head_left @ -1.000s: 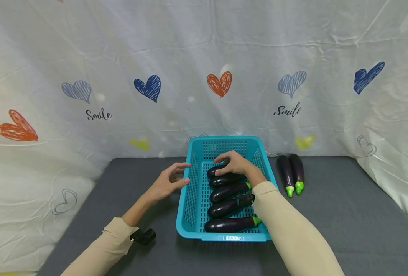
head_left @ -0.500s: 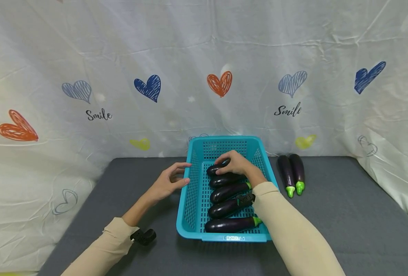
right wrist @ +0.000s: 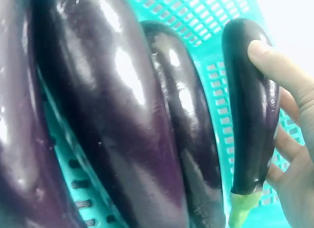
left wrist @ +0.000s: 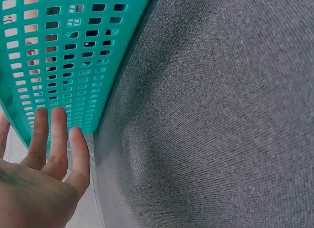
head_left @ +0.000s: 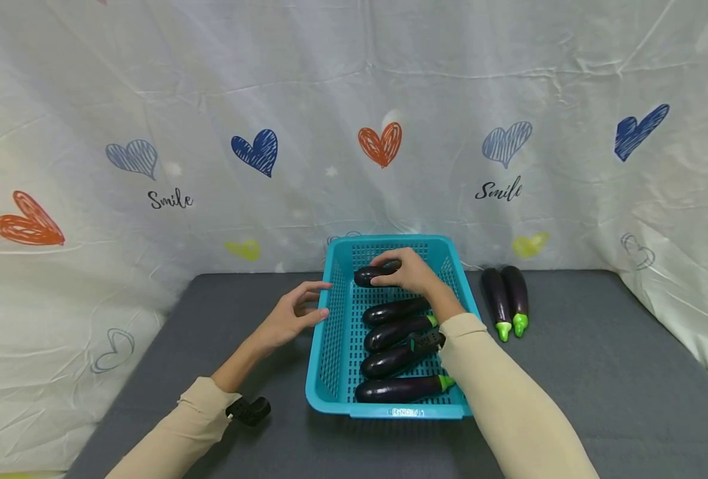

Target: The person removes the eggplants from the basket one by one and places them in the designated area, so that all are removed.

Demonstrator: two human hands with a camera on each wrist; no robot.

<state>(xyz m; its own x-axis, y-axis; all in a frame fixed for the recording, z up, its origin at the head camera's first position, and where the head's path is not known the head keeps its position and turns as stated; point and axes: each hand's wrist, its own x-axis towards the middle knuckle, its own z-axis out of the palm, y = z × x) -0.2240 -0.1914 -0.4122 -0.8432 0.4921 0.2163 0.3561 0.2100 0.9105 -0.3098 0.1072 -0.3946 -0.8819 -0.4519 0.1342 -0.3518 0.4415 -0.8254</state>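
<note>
1. My head view shows the person's right hand (head_left: pixel 410 271) holding an eggplant (right wrist: pixel 251 110) near the far end of the blue basket (head_left: pixel 354 411), within its walls.
2. On the right wrist feed I see that grip up close: the thumb presses one side, the fingers curve behind the other, and the green cap sticks out below. I cannot tell whether the eggplant touches the basket floor.
3. The left hand (head_left: pixel 291 316) holds nothing — its fingers are spread and lightly bent, a wide shape at the basket's left rim. From my views I cannot tell if the fingertips touch it.
4. I count four more eggplants (head_left: pixel 392 391) lying crosswise in the basket, rounded ends to the left. The black wrist camera (head_left: pixel 428 342) hides the cap end of one.
5. To the right of the basket I have two other eggplants (head_left: pixel 504 299) on the grey table (head_left: pixel 617 386), side by side, green caps toward the near edge.
6. Behind everything hangs a white cloth (head_left: pixel 324 93) — printed with hearts and the word "Smile".
</note>
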